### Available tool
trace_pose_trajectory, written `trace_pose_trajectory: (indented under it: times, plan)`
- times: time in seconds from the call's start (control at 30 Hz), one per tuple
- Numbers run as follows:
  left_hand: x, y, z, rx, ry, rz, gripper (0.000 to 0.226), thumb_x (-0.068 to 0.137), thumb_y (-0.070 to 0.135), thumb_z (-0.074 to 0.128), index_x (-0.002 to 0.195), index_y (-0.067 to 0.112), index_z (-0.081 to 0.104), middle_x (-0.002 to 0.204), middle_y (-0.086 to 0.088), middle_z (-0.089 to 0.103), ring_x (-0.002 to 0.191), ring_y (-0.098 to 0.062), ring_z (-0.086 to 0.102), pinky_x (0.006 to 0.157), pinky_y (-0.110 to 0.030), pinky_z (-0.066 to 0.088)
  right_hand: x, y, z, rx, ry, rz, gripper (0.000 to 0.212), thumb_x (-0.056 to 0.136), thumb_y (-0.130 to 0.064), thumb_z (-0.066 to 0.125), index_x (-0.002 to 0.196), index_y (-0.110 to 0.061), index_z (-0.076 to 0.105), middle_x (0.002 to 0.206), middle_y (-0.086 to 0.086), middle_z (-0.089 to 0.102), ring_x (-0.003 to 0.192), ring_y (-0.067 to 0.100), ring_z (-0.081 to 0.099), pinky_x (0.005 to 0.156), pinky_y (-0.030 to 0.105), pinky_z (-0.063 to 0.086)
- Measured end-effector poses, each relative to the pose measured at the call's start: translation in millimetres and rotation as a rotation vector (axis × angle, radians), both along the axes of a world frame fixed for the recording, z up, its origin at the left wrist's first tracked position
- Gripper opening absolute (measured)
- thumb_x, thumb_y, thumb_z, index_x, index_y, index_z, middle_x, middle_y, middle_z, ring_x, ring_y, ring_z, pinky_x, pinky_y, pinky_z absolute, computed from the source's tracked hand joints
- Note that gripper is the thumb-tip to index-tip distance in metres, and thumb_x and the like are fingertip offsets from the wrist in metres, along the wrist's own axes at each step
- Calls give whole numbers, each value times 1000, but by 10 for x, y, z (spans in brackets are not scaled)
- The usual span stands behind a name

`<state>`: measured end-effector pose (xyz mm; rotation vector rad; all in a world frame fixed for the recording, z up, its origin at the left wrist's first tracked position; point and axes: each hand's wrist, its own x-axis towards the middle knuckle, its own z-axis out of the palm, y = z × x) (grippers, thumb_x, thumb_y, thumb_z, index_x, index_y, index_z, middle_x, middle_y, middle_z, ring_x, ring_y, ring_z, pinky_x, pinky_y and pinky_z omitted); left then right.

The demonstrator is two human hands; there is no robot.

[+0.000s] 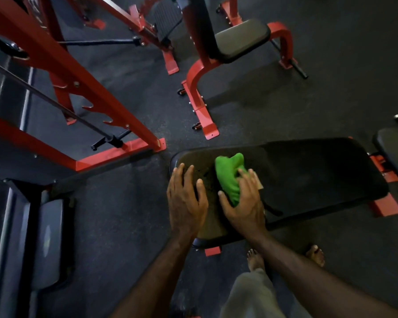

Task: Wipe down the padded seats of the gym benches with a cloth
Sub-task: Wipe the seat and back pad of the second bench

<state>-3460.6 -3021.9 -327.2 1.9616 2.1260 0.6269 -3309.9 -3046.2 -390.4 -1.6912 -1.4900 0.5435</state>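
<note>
So the person's leaning over the black padded bench (308, 175), barefoot on the dark rubber floor (239, 115). Right hand (244, 203) is pressing a bright green cloth (229, 177) onto the pad near its left end, fingers curled loosely over it. Left hand (185, 198) lies flat just beside it, fingers spread on the pad's edge. Red rack (78, 83) stands off to the left, another red-framed seat (241, 40) further back.

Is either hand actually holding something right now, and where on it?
The right hand grips the crumpled green cloth by its near end, on the black padded bench seat. The left hand holds nothing.
</note>
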Motion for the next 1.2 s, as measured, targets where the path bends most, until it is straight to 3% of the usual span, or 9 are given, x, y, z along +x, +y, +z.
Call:
trace_pose_trajectory:
  times: [0.1, 0.27, 0.43, 0.6, 0.73, 0.8, 0.93, 1.1, 1.2]
  plan:
    - [-9, 11, 7, -2, -2, 2, 47, 102, 37, 45, 143, 15, 55, 157, -8, 44, 149, -23, 35, 119, -43, 33, 102, -19, -48, 152, -27, 330, 50, 89, -25, 69, 130, 3, 62, 151, 16, 53, 150, 32, 37, 123, 47, 33]
    - [13, 9, 11, -26, 18, 14, 49, 102, 38, 48, 146, 16, 53, 160, -7, 41, 151, -22, 31, 120, -42, 30, 80, 293, 41, -98, 70, 13, 65, 90, -24, 52, 153, -13, 47, 158, 11, 46, 151, 32, 37, 128, 39, 20]
    - [0, -1, 23, -69, 21, 13, 53, 102, 43, 44, 148, 16, 49, 162, -4, 36, 153, -20, 26, 121, -41, 26, 99, 263, 135, -11, -36, 439, 69, 88, -21, 52, 156, -29, 44, 162, 8, 41, 154, 25, 30, 127, 39, 22]
    - [20, 4, 32, -84, 103, 2, 53, 101, 43, 49, 149, 19, 47, 164, -4, 33, 153, -22, 25, 119, -42, 27, 26, 502, 108, -189, 90, 22, 64, 85, -22, 52, 149, -22, 55, 156, 10, 49, 150, 31, 37, 127, 40, 25]
    - [1, 80, 52, -115, 192, -29, 59, 93, 41, 60, 146, 17, 48, 160, -10, 36, 148, -31, 31, 117, -52, 30, 57, 361, 120, 3, 1, 394, 66, 86, -20, 59, 152, -24, 51, 158, 8, 47, 151, 26, 36, 127, 38, 25]
    - [48, 250, 84, -104, 200, -25, 57, 90, 45, 55, 140, 18, 53, 157, -11, 40, 144, -34, 35, 115, -53, 33, 331, 533, -37, 56, -62, 330, 65, 85, -20, 60, 149, -21, 55, 155, 8, 51, 148, 26, 42, 124, 42, 31]
    - [233, 637, 122, -147, 182, -117, 57, 92, 47, 49, 141, 19, 54, 160, -10, 38, 149, -32, 29, 120, -51, 25, 212, 732, -21, -186, 122, -79, 60, 85, -25, 56, 145, -19, 58, 150, 10, 55, 147, 30, 43, 126, 43, 28]
    - [418, 930, -27, -201, 161, -192, 63, 91, 51, 43, 144, 19, 52, 153, -9, 47, 145, -29, 36, 122, -48, 24, 496, 741, -144, 44, -25, 270, 61, 86, -19, 57, 147, -17, 56, 149, 12, 56, 143, 27, 49, 122, 46, 34]
    - [486, 994, -117, -258, 244, -225, 60, 99, 55, 45, 147, 20, 48, 151, -7, 49, 143, -27, 40, 124, -47, 23, 722, 1002, -295, -125, 35, -20, 59, 85, -22, 57, 144, -16, 60, 150, 8, 56, 144, 25, 47, 121, 49, 35]
